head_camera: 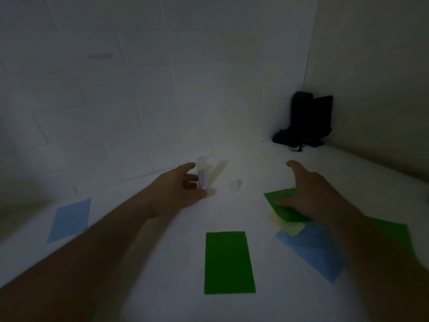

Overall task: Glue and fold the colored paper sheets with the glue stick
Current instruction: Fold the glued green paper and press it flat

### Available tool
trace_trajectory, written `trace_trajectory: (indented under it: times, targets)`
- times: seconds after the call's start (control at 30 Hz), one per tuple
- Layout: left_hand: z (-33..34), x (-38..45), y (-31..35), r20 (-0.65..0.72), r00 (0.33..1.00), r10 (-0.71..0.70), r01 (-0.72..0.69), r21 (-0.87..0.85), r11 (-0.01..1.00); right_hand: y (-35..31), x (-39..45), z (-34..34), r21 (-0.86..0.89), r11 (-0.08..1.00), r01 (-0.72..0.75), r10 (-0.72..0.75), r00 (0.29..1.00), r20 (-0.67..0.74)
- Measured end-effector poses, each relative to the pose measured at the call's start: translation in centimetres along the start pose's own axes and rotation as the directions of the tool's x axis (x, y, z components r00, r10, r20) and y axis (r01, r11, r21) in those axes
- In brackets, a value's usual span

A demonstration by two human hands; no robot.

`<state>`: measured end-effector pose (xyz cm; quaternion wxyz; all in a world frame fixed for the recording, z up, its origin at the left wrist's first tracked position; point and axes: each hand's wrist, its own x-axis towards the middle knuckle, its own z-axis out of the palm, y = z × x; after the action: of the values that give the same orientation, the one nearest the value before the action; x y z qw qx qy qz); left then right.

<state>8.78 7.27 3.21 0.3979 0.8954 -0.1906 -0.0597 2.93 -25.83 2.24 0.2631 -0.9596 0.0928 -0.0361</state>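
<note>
1. While the left hand [185, 182] grips the upright glue stick [201, 174] at the bench's [162, 252] far side, the right hand [308, 194] presses flat, fingers spread, on a green sheet [276, 201].
2. Next, likely: bring glue to paper.

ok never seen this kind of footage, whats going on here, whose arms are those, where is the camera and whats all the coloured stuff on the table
There is no machine here: this is one picture from a camera worn on a person's head, looking forward and down at their own two arms. The left hand is at an upright glue stick; whether it grips it is too blurred to tell. The right hand lies with straight fingers on a green sheet topping a small pile that also holds a yellow sheet and a blue sheet. On the white table lie another green sheet in the middle and a single blue sheet far left. Dark objects sit in the corner.
</note>
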Motion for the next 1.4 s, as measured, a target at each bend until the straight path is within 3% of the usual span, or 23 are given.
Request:
trace_trajectory:
  times: [0.03, 0.17, 0.33, 0.4, 0.47, 0.53, 0.6, 0.7, 0.77, 0.87, 0.97, 1.17, 1.27, 1.33, 1.4]
  targets:
    - [-0.5, -0.7, 0.2, 0.003, 1.0, -0.004, 0.004, -0.044, 0.999, -0.1, 0.0, 0.0, 0.013, 1.0, 0.0, 0.0, 1.0, -0.009]
    - [-1.1, -3.5, 0.5, -0.193, 0.974, 0.12, -0.116, 0.028, 0.993, -0.1, 0.0, -0.1, 0.053, 0.998, -0.036, 0.036, 0.999, 0.011]
    - [0.2, -6.2, 1.1, -0.373, 0.878, 0.301, -0.314, 0.028, 0.949, 0.0, -0.3, -0.5, 0.042, 0.999, -0.005, 0.003, 0.999, 0.052]
    - [1.5, -6.9, 1.4, -0.436, 0.842, 0.319, -0.352, 0.004, 0.936, -0.4, -0.7, -0.6, 0.041, 0.998, 0.039, -0.039, 0.999, 0.006]
    - [2.5, -7.4, 1.6, -0.413, 0.847, 0.334, -0.364, 0.007, 0.931, -1.3, -1.2, -0.9, 0.117, 0.988, 0.1, -0.088, 0.991, -0.102]
    - [2.9, -7.3, 1.4, -0.334, 0.847, 0.414, -0.4, 0.114, 0.909, -2.5, -1.8, -1.0, 0.333, 0.928, 0.168, -0.099, 0.972, -0.214]
    - [3.1, -7.1, 1.3, -0.296, 0.837, 0.461, -0.43, 0.168, 0.887, -4.5, -2.8, -0.8, 0.574, 0.795, 0.195, -0.074, 0.971, -0.227]
    - [3.2, -6.9, 1.3, -0.3, 0.884, 0.359, -0.377, -0.002, 0.926, -7.6, -4.9, 1.2, 0.774, 0.609, 0.173, -0.091, 0.985, -0.149]
    - [3.4, -6.9, 1.5, -0.284, 0.92, 0.272, -0.333, -0.194, 0.923, -9.2, -6.2, 2.7, 0.792, 0.584, 0.18, -0.126, 0.983, -0.131]
    - [3.4, -6.9, 1.8, -0.231, 0.942, 0.244, -0.32, -0.393, 0.862, -10.1, -7.1, 3.9, 0.768, 0.598, 0.232, -0.199, 0.97, -0.138]
    - [3.7, -6.9, 1.6, -0.244, 0.928, 0.282, -0.356, -0.353, 0.865, -10.1, -7.5, 4.2, 0.783, 0.567, 0.255, -0.225, 0.963, -0.151]
    - [3.9, -6.9, 1.2, -0.228, 0.957, 0.181, -0.258, -0.376, 0.89, -9.3, -7.0, 4.5, 0.607, 0.678, 0.415, -0.219, 0.902, -0.372]
    - [4.0, -7.0, 1.5, -0.204, 0.965, 0.165, -0.242, -0.447, 0.861, -8.8, -7.0, 4.4, 0.2, 0.807, 0.556, -0.407, 0.769, -0.493]
    - [4.0, -7.0, 1.5, -0.2, 0.969, 0.143, -0.225, -0.492, 0.841, -8.8, -7.0, 4.2, 0.003, 0.772, 0.636, -0.532, 0.648, -0.546]
    - [3.9, -6.9, 1.4, -0.199, 0.973, 0.119, -0.208, -0.518, 0.83, -8.6, -6.9, 4.2, -0.021, 0.701, 0.713, -0.591, 0.563, -0.578]
